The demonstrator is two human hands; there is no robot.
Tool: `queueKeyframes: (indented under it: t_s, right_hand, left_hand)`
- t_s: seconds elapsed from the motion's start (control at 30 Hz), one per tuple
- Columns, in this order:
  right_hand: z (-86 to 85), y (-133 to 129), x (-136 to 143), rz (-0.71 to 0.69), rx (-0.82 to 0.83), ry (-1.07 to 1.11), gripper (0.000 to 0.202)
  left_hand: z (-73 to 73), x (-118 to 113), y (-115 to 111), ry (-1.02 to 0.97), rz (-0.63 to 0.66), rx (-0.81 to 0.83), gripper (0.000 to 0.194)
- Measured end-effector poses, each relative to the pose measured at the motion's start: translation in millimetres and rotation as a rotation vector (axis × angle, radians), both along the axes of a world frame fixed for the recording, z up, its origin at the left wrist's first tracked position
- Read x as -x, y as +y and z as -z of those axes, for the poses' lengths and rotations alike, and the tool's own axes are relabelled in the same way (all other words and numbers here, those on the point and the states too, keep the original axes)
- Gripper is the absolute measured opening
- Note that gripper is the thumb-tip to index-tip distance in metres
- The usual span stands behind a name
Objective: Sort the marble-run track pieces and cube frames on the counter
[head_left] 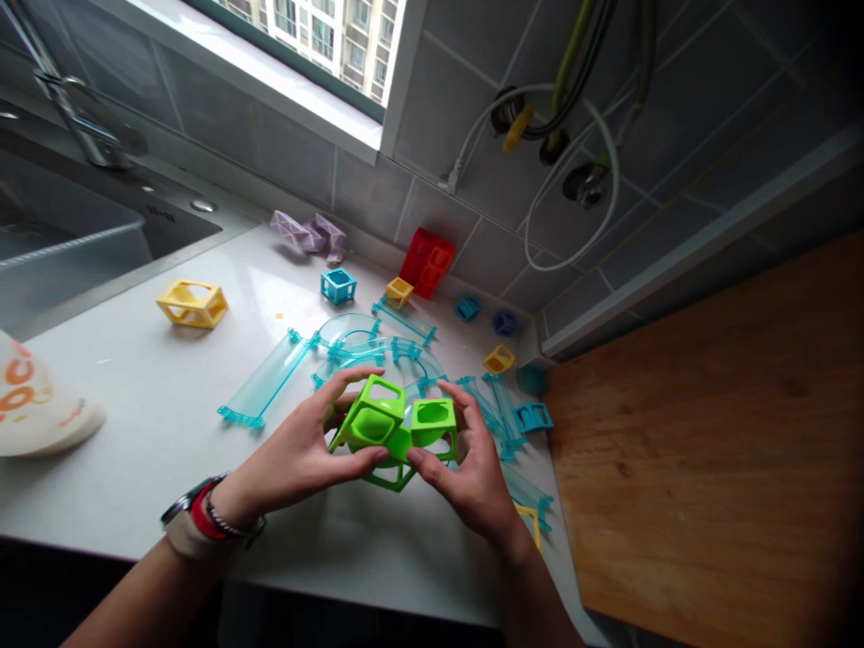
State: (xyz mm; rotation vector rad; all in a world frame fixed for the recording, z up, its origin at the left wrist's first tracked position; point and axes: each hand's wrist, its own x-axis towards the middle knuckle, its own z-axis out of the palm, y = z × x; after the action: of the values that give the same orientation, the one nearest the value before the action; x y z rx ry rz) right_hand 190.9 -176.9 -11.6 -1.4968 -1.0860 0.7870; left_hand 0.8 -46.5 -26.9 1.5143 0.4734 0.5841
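Observation:
Between my two hands, above the white counter, are bright green hollow toy blocks [382, 423] that touch one another. My left hand [324, 441] grips the left side, thumb along the front and fingers behind. On the right, my right hand [465, 454] pinches the other side, its thumb near the middle where the pieces meet. Whether the green blocks are locked together I cannot tell. Just behind my hands lie clear teal curved track pieces [351, 328], and a straight teal track piece [266, 382] rests to the left.
A yellow block [193, 304], a blue block [337, 285], a red piece [427, 261] and a purple folded object [309, 236] sit farther back. At the left are a sink [195, 236] and a white printed container [47, 405]. A wooden panel [708, 432] borders the counter's right.

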Motion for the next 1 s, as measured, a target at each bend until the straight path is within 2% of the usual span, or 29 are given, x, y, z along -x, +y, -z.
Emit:
queueKeyframes:
  t_s: [0.13,0.27,0.33,0.47,0.57,0.7,0.83,1.0]
  right_hand:
    - [0.8,-1,7,0.017,-0.036,0.194,0.08]
    - [3.5,0,9,0.028,-0.024,0.272,0.084]
    - [4.4,1,9,0.057,-0.024,0.244,0.089]
    - [5.9,5,8,0.07,-0.088,0.179,0.085]
    - [9.0,7,8,0.066,-0.142,0.22,0.087]
    - [13.5,7,8,0.09,-0.132,0.25,0.083]
    - [16.2,7,7,0.087,-0.125,0.203,0.08]
    - [18.6,8,3,0.108,-0.154,0.106,0.085]
  left_hand:
    - [3.5,1,3,-0.046,-0.134,0.061,0.071]
    - [6.2,1,4,-0.047,-0.156,0.066,0.07]
    - [6.5,1,4,-0.037,-0.147,0.061,0.071]
    - [7.6,1,1,-0.002,-0.115,0.007,0.069]
    - [9.6,0,0,0.004,-0.092,-0.027,0.068]
    - [10.3,0,0,0.003,-0.091,-0.043,0.067]
    - [8.3,0,1,-0.013,-0.125,-0.006,0.065]
    - [7.5,-1,2,-0.075,-0.142,0.117,0.064]
